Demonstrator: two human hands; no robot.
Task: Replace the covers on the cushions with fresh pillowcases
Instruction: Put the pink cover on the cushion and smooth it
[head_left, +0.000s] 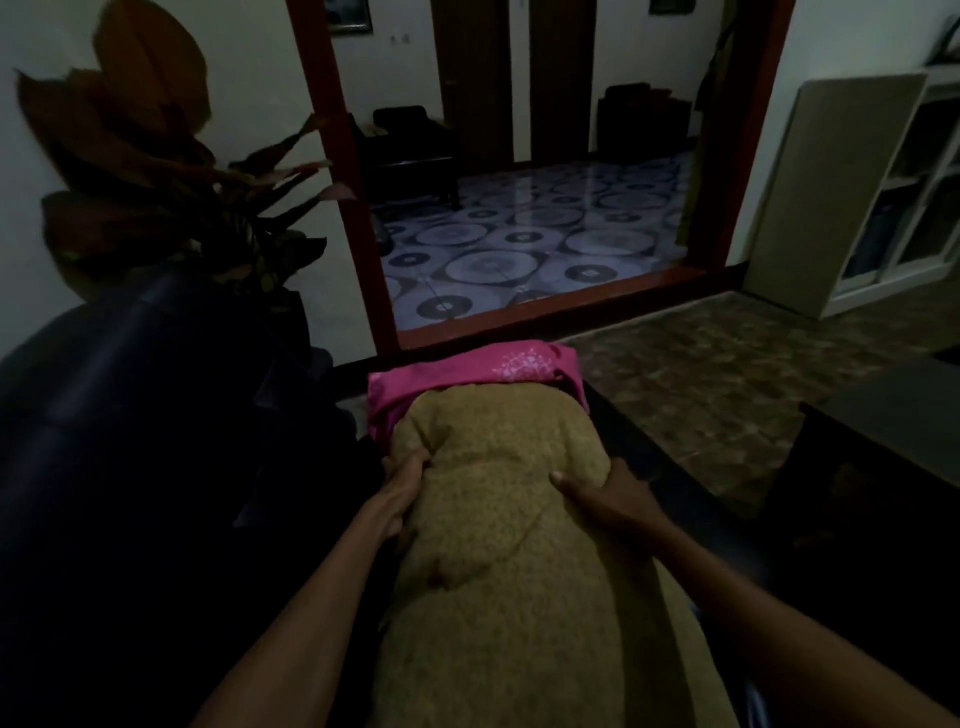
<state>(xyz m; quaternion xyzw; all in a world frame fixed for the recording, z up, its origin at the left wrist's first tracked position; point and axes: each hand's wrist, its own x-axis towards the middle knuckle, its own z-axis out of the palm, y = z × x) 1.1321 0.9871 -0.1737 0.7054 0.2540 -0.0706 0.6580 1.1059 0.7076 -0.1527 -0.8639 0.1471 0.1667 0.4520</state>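
Cushion (498, 545) centre, far end in pillowcase (467, 374); sofa (130, 415) left, table (893, 421) right.

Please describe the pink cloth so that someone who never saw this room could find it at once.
Look below the red-framed doorway to the long tan cushion that both hands grip. The pink pillowcase wraps its far end. It is the only bright pink thing, with a pale floral print.

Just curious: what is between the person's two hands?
In the head view, the tan cushion fills the stretch between the left hand and right hand, its far end in the pink pillowcase.
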